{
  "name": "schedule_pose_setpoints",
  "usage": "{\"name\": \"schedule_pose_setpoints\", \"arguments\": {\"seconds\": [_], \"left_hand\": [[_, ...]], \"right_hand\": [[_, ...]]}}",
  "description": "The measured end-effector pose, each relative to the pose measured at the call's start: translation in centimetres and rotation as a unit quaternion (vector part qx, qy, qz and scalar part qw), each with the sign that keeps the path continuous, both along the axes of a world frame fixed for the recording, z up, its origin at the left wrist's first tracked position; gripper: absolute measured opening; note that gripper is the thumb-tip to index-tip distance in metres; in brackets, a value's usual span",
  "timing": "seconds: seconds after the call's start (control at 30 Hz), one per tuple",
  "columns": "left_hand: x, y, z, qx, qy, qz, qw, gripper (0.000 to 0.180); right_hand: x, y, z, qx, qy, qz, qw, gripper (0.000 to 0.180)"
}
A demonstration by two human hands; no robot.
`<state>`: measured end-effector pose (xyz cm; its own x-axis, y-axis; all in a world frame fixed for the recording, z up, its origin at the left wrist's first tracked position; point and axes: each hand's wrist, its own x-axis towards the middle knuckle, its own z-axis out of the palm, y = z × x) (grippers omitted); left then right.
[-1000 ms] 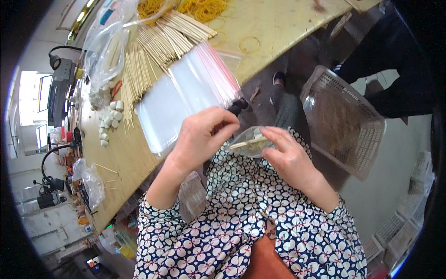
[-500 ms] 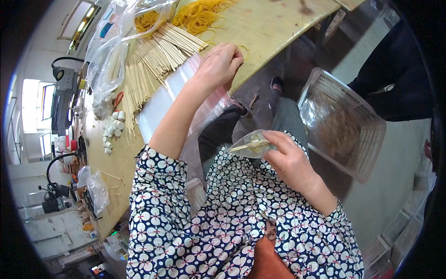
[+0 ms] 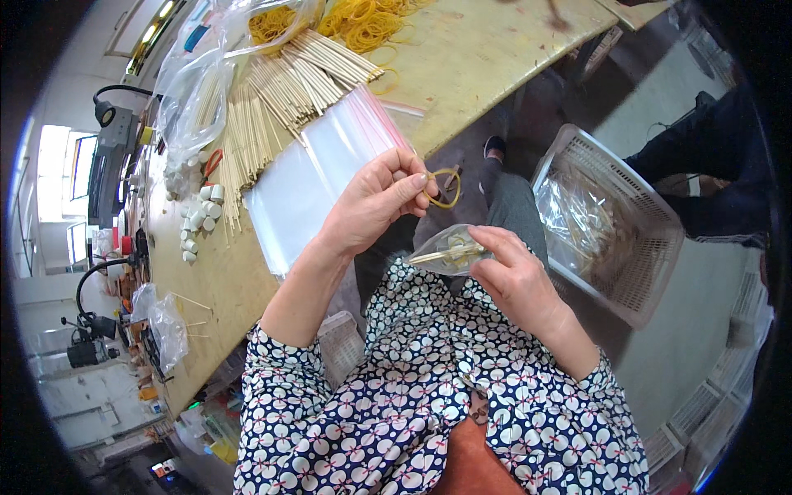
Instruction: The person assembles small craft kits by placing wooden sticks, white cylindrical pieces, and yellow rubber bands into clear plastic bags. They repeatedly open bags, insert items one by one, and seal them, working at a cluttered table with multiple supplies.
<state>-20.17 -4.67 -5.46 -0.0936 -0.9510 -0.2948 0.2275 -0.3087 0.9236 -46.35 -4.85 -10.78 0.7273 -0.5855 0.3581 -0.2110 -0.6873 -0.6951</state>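
Note:
My left hand pinches a yellow rubber band, which hangs as a loop from the fingertips. Beside it, over my lap, my right hand grips a small clear plastic bag by one end. Thin pale sticks and something yellowish show through the plastic. A fanned stack of clear bags with red edges lies at the table's edge, behind my left hand. Beyond it are a heap of thin wooden sticks and a pile of yellow rubber bands.
White cylindrical pieces and red-handled scissors lie on the table at left. A large plastic bag slumps by the sticks. On the floor at right stands a pale plastic crate with filled clear bags, near another person's dark-clothed legs.
My left hand has come back from the table's edge toward my right hand, and a rubber band now shows in its fingers. The right hand still holds the bag.

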Motion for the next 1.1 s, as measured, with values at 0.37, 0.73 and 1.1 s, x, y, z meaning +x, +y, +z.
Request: {"name": "schedule_pose_setpoints", "arguments": {"seconds": [0.37,0.73,1.1], "left_hand": [[5.7,4.9,1.6,-0.105,-0.17,0.155,0.968,0.018],[23.8,28.7,0.1,0.007,-0.415,0.527,0.742,0.018],[46.9,43.0,-0.3,0.159,-0.603,0.646,0.44,0.026]], "right_hand": [[1.0,1.8,-0.2,0.025,0.033,-0.016,0.999,0.016],[2.5,0.9,-0.8,0.013,0.084,0.039,0.996,0.01],[3.4,1.7,-0.6,0.02,0.123,0.038,0.992,0.01]]}}
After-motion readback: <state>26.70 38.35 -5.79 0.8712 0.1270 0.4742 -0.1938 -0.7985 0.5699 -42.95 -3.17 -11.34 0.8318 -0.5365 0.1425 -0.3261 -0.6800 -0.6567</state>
